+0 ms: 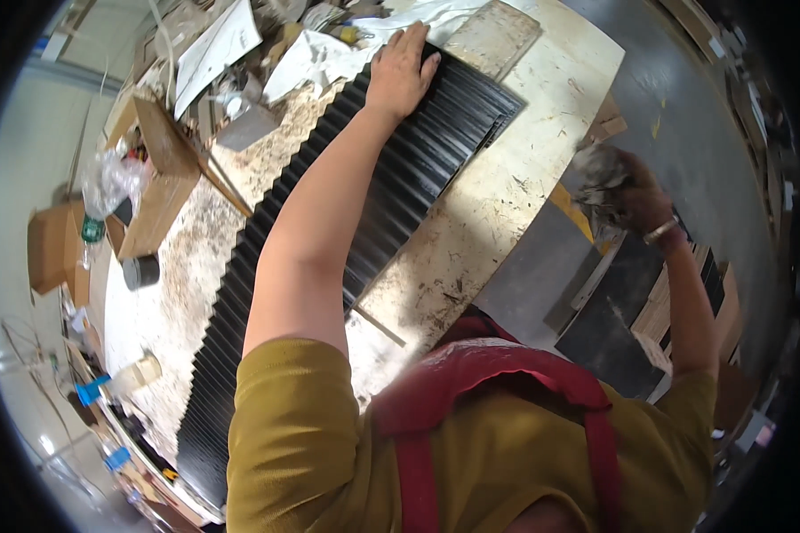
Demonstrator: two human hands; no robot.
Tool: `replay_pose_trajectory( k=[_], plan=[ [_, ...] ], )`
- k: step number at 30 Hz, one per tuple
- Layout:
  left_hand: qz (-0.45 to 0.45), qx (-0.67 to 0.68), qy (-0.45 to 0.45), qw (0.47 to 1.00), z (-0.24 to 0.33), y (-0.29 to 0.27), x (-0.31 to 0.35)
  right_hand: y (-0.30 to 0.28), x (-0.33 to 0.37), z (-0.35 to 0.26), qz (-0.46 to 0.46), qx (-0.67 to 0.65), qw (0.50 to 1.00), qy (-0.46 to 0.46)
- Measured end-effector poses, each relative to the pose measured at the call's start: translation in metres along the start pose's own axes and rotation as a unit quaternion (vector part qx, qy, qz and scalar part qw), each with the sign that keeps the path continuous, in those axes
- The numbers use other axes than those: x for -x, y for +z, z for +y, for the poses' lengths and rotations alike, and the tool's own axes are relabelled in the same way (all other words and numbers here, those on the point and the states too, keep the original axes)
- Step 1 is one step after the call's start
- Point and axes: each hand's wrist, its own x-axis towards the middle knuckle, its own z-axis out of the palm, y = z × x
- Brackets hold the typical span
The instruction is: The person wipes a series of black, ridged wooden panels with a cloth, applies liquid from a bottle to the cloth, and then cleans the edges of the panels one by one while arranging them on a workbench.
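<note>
A long black panel with a ribbed, corrugated surface lies slantwise across the worktable. My left hand rests flat on its far end, fingers stretched out beside the edge. Out past the table's right edge, my right hand is closed round a crumpled grey rag, a bit blurred and apart from the panel. My left forearm crosses over the panel and hides part of its ribs.
A flat worn board lies beyond the panel's far end. Paper scraps and an opened cardboard box crowd the left side, near a dark round container and a blue-capped bottle. Stacked dark boards stand low at the right.
</note>
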Motion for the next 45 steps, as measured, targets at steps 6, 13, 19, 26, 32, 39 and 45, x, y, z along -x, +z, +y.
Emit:
replay_pose_trajectory(
  k=[6,13,19,26,32,39,45],
  plan=[
    [-0.027,0.051,-0.063,0.996,0.014,-0.124,0.058,0.002,-0.017,-0.019,0.168,-0.354,0.9,-0.193],
    [-0.213,-0.235,-0.212,0.924,0.031,-0.265,0.225,0.097,-0.065,-0.218,0.075,-0.112,0.943,-0.303],
    [-0.195,-0.247,-0.268,0.911,0.048,-0.269,0.274,0.138,-0.024,-0.194,-0.049,0.303,0.836,-0.456],
    [-0.107,-0.226,-0.222,0.942,0.04,-0.259,0.272,0.068,-0.025,-0.146,-0.088,-0.082,0.976,-0.18],
    [-0.051,-0.187,-0.235,0.953,0.031,-0.249,0.289,0.193,-0.054,-0.241,-0.031,0.107,0.915,-0.387],
    [-0.065,-0.13,-0.274,0.951,0.02,-0.223,0.296,0.133,0.004,-0.226,-0.228,0.094,0.943,-0.223],
    [-0.091,-0.143,-0.247,0.954,0.032,-0.234,0.272,0.195,-0.073,-0.12,0.07,-0.144,0.969,-0.186]
  ],
)
